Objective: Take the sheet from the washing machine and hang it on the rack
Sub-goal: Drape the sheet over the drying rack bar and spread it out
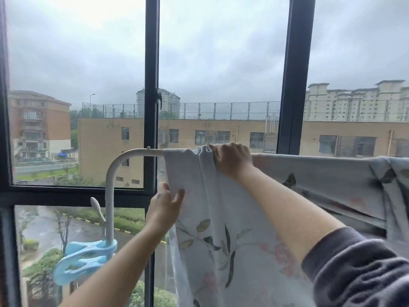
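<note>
Over the white metal rack bar (137,152) hangs the pale flowered sheet (221,218), hiding most of it. The right hand (232,160) clutches bunched cloth on top; the left hand (164,207) pinches the side edge. The sheet's bottom is cut off.

left hand (164,207): raised, pinching sheet (221,240) | right hand (232,160): higher, fist gripping sheet | arms: extended forward

Sheet (232,218): thin matt woven cloth, pale with a printed leaf and flower pattern, softly creased. Rack (124,158): smooth white-coated tube with a slight sheen; clip (84,260): glossy pale-blue plastic. Window frame (151,85): dark, smooth, semi-matt; sleeve (363,269): grey ribbed soft fabric
</note>
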`<state>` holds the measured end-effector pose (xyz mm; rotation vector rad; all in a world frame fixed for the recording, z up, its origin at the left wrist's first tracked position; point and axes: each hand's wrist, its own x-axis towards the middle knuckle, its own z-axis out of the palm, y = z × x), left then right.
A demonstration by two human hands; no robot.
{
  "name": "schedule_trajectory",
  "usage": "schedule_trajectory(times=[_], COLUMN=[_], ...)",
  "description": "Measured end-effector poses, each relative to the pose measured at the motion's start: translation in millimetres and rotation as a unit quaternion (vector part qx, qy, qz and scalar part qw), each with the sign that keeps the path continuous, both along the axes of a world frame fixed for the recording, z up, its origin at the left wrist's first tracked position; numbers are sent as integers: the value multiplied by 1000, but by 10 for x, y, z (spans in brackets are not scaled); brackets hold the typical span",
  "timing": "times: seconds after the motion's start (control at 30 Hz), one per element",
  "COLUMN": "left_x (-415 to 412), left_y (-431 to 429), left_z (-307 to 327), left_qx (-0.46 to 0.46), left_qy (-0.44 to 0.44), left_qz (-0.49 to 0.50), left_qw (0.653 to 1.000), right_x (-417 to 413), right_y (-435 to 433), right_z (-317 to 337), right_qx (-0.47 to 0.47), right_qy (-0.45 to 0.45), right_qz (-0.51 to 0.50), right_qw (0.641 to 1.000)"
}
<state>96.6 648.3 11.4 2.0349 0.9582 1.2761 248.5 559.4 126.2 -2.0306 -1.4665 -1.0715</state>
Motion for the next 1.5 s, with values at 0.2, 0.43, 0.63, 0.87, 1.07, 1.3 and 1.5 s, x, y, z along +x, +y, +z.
schedule_trajectory(times=[0.2,0.43,0.63,0.87,1.07,1.3,1.5], left_x=[-395,-364,-171,73,288,464,507], left_y=[445,350,117,-203,-478,-706,-764], left_z=[144,-443,-1032,-1847,-2716,-3391,-3745], left_qx=[-52,-92,-201,-282,-356,-391,-483], left_qy=[-163,-146,-74,1,92,131,66], left_qz=[119,-69,-183,-190,-227,-232,-188], left_qw=[978,982,960,940,902,881,853], right_x=[52,-20,10,223,388,400,408], right_y=[45,29,-254,-795,-1342,-1761,-1740], right_z=[-19,-98,-1094,-2858,-4088,-5039,-5626], right_qx=[-2,11,87,-70,-189,-234,-28], right_qy=[-9,12,-40,134,326,491,789], right_qz=[-12,29,114,45,-82,-213,-258], right_qw=[1000,999,989,988,922,811,557])
